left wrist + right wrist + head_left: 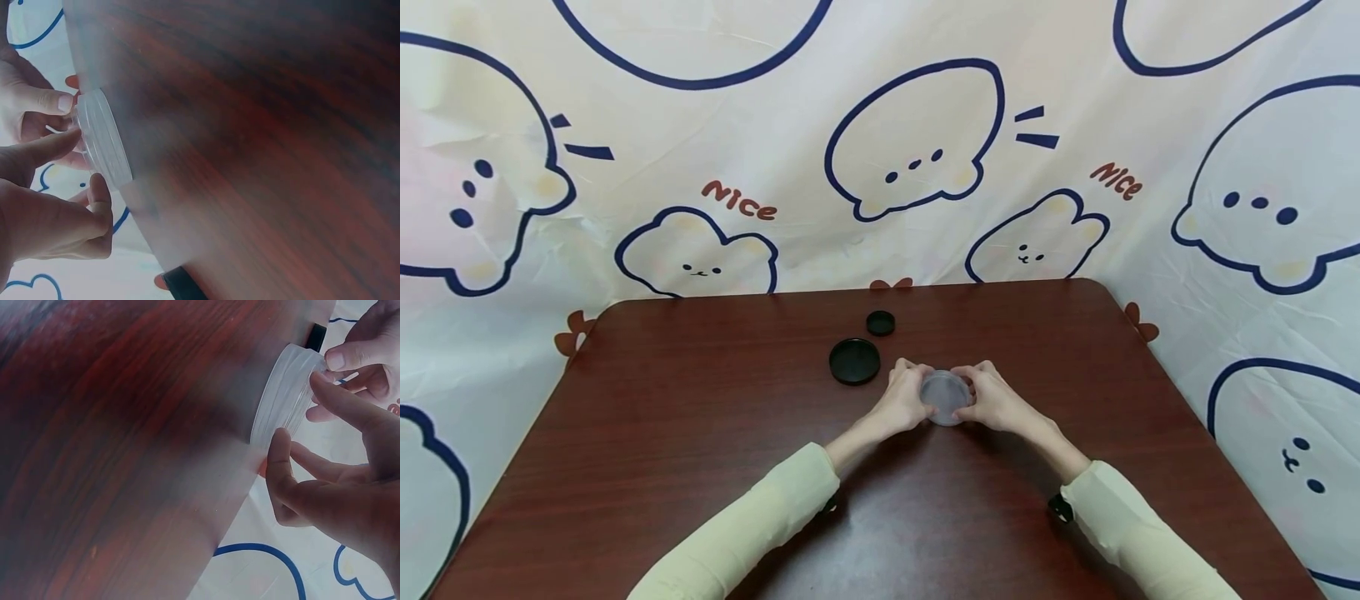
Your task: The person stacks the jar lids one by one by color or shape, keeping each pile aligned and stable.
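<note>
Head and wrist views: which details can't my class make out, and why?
Head: parts of the clear plastic container, covered by the left hand and right hand.
Head: anything inside it, too small and cloudy to tell.
Left wrist: the rest of the black dish, cut off by the bottom edge.
Head: left sleeve, upper part cut off by bottom edge.

Arms (741, 533) reach forward and inward, left grip (904, 397) facing right grip (997, 400), both curled.
</note>
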Tool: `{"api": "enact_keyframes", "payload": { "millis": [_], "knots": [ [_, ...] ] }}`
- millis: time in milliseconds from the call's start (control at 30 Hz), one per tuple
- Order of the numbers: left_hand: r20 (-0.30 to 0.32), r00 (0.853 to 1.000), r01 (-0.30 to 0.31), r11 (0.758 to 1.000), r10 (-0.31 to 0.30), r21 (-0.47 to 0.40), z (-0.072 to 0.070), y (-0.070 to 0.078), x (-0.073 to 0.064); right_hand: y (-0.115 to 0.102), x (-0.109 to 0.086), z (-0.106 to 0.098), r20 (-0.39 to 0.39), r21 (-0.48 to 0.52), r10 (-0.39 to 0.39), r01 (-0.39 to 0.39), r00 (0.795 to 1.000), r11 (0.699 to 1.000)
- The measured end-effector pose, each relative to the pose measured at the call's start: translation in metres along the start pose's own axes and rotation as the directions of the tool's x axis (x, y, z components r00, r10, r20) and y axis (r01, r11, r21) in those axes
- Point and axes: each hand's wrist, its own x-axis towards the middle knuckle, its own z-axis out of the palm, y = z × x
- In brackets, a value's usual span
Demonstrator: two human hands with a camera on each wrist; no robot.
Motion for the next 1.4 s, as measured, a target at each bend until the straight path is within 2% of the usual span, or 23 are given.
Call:
{"api": "enact_keyframes", "payload": {
  "millis": [567, 1000, 1233, 1400],
  "knots": [
    [0.003, 1.000, -0.001, 1.000, 0.001, 0.002, -0.0003, 0.0010, -0.0001, 0.0005, -0.0018, -0.0014, -0.018, -0.018, -0.025, 0.025, 1.000, 1.000],
    [-0.006, 1.000, -0.015, 0.999, 0.015, -0.029, 0.0010, 0.0037, -0.0009, 0.0008, -0.0030, 0.0006, -0.028, -0.046, -0.007, 0.005, 1.000, 0.999],
    [-0.040, 0.999, -0.026, 0.997, 0.023, -0.069, 0.0008, 0.0008, -0.0036, 0.0023, -0.0031, -0.0004, -0.025, -0.033, -0.014, 0.013, 1.000, 0.999],
    [-0.055, 0.998, -0.041, 0.995, 0.036, -0.094, -0.0032, -0.0014, -0.0048, 0.0012, -0.0024, -0.0034, -0.057, -0.017, -0.004, 0.003, 0.998, 1.000]
  ]
}}
